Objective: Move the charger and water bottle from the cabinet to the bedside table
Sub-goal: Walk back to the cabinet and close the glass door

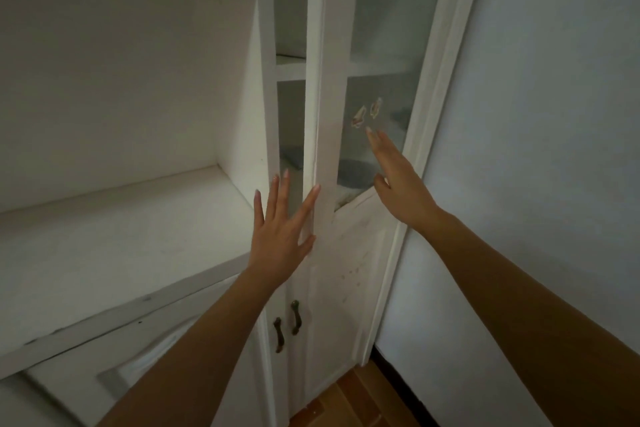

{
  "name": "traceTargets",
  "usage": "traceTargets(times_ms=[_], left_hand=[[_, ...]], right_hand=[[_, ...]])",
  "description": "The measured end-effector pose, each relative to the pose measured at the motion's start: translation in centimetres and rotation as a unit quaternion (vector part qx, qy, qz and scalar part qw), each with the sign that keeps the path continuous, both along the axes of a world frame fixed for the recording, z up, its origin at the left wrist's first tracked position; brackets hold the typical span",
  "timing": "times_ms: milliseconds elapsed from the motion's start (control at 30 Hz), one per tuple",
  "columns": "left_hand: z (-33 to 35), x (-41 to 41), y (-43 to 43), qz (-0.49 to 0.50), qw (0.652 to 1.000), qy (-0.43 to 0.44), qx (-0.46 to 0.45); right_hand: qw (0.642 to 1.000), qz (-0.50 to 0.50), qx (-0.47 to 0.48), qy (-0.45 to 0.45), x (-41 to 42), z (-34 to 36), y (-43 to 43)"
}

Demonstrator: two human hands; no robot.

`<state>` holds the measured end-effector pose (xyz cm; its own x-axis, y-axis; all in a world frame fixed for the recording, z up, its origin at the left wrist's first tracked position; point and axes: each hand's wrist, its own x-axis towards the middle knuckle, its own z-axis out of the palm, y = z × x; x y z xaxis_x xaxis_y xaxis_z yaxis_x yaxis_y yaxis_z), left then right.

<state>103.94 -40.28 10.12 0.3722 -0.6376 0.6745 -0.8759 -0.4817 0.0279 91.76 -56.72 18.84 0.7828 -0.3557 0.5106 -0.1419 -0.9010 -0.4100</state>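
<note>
Both hands are at the tall white cabinet (349, 253), whose upper part has glass-panelled doors and whose lower part has two dark handles (286, 326). The left hand (280, 232) is spread wide and empty, its fingers (310, 204) lying along the edge of the glass door (325, 135) where the two leaves meet. The right hand (398, 180), at about two o'clock from the left, is also open and empty, its palm flat near the glass pane (377, 104) just below two small stickers (366, 112). The step in hand looks like getting this door open. Neither the charger nor the water bottle can be made out; only dim bluish shapes sit on the shelf behind the frosted glass, so they are presumably still inside. To do it well, the left fingers should hook behind the door's edge and draw it outward toward six o'clock, while the right hand steadies the frame and not the pane, since pressing on glass is risky. Swing it fully clear before reaching in.
</note>
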Motion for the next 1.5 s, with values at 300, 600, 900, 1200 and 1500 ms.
traceTargets(times_ms=[300,600,900,1200,1500], left_hand=[[0.6,2.9,-0.1,0.054,0.997,0.046,0.007],[0.8,3.6,-0.2,0.067,0.995,0.050,0.049],[0.7,3.4,-0.6,0.068,0.994,0.077,0.027],[0.2,3.7,-1.3,0.123,0.990,0.070,0.004],[1.2,3.2,-1.1,0.158,0.982,0.097,0.025]], right_hand=[[0.998,0.005,-0.022,0.051,3.6,-1.2,-2.2],[0.999,0.014,-0.040,0.033,6.5,-3.0,-2.7],[0.997,-0.012,-0.058,0.040,7.4,-3.4,-2.4],[0.994,-0.015,-0.062,0.094,8.4,-2.7,-2.4],[0.996,-0.005,-0.019,0.083,8.1,-2.3,-1.1]])
